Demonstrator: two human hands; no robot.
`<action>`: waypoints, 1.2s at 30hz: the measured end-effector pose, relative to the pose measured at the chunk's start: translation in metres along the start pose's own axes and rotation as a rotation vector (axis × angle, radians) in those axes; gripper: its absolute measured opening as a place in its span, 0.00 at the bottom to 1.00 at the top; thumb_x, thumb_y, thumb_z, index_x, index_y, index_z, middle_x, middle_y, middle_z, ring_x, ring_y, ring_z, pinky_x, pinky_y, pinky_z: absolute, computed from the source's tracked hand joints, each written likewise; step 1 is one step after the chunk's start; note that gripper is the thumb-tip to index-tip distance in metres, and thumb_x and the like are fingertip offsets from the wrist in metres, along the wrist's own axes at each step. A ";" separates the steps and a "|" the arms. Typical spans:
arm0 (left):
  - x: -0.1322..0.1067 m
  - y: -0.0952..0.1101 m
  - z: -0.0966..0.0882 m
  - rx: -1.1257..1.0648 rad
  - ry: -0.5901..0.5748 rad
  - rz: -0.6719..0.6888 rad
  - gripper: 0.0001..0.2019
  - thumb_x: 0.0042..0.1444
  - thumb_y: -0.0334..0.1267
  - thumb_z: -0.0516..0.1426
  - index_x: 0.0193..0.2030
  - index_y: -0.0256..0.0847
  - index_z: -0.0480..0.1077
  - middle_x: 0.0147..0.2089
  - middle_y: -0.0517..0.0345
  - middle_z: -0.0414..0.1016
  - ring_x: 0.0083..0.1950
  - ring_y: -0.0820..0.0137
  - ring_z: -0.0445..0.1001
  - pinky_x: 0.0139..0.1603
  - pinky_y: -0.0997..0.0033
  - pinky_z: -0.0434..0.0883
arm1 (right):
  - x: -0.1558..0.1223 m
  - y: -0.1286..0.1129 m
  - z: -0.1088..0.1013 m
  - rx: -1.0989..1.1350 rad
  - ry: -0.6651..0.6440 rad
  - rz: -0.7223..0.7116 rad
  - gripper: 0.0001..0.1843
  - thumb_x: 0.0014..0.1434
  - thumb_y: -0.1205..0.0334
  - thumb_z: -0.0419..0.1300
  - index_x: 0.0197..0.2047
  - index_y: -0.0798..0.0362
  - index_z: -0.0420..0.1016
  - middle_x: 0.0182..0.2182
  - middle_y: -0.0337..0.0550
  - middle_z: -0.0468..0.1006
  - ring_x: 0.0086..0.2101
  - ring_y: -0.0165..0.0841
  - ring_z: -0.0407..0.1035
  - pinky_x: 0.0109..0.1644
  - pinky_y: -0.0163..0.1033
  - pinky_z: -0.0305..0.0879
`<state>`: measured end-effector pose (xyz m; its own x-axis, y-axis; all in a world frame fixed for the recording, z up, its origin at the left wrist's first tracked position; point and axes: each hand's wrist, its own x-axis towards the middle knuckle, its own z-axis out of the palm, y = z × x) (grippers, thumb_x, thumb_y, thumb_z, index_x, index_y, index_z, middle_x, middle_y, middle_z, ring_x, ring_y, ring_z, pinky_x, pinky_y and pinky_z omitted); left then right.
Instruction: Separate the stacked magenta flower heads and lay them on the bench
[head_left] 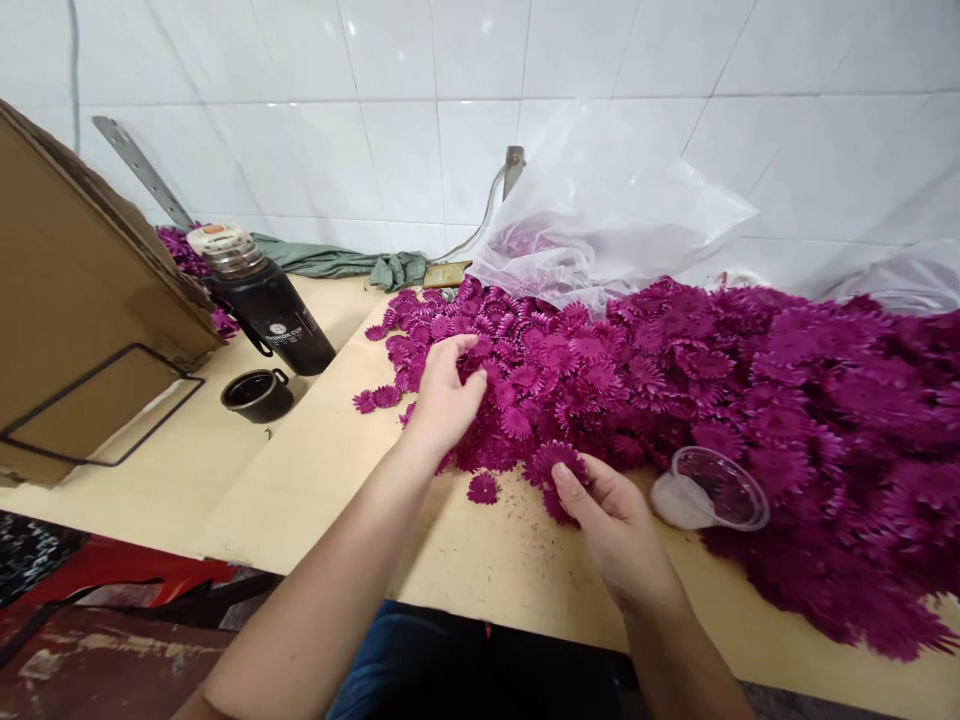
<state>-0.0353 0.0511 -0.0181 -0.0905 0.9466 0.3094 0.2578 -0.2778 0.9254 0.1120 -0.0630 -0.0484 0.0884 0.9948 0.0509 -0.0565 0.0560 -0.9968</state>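
Observation:
A big heap of magenta artificial flower heads [660, 370] covers the table's middle and right. My left hand [448, 395] reaches over the heap's left end, thumb and index finger apart, with nothing visible between them; the other fingers are partly hidden. Near the front of the heap, my right hand [611, 515] pinches a magenta artificial flower [553, 466] between thumb and fingers. One small loose flower [482, 489] lies on the table left of it. To the right of my right hand, a clear plastic cup [720, 488] with something whitish inside lies tilted against the heap.
On the left stand a black thermos bottle [281, 315], its black cup lid [257, 395], and a cardboard box [90, 300] beside a black wire frame [157, 425]. A clear plastic bag [600, 225] rests behind the heap, against the tiled wall. Green cloth [322, 258] lies at the back.

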 end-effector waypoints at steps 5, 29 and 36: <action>-0.037 0.013 0.003 0.129 -0.210 0.216 0.12 0.53 0.27 0.54 0.42 0.38 0.74 0.50 0.50 0.73 0.55 0.63 0.69 0.61 0.59 0.62 | 0.006 0.003 -0.002 -0.002 0.100 0.036 0.22 0.49 0.43 0.63 0.21 0.53 0.65 0.19 0.35 0.62 0.23 0.27 0.55 0.26 0.32 0.58; -0.005 0.004 -0.004 -0.155 0.040 -0.092 0.03 0.50 0.31 0.56 0.32 0.39 0.65 0.33 0.58 0.72 0.38 0.69 0.73 0.43 0.67 0.69 | -0.011 0.008 -0.001 -0.095 -0.092 -0.001 0.14 0.57 0.50 0.58 0.31 0.53 0.70 0.25 0.39 0.68 0.28 0.30 0.62 0.32 0.35 0.62; -0.037 0.007 -0.002 0.270 -0.062 0.249 0.13 0.52 0.27 0.52 0.44 0.40 0.69 0.51 0.50 0.71 0.56 0.62 0.68 0.58 0.56 0.65 | -0.003 -0.001 -0.005 -0.189 0.024 -0.002 0.13 0.54 0.51 0.59 0.31 0.53 0.71 0.26 0.41 0.73 0.28 0.32 0.66 0.32 0.36 0.64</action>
<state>-0.0325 0.0136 -0.0225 0.0634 0.8661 0.4959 0.5102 -0.4552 0.7297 0.1167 -0.0669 -0.0479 0.1117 0.9923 0.0534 0.1309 0.0386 -0.9906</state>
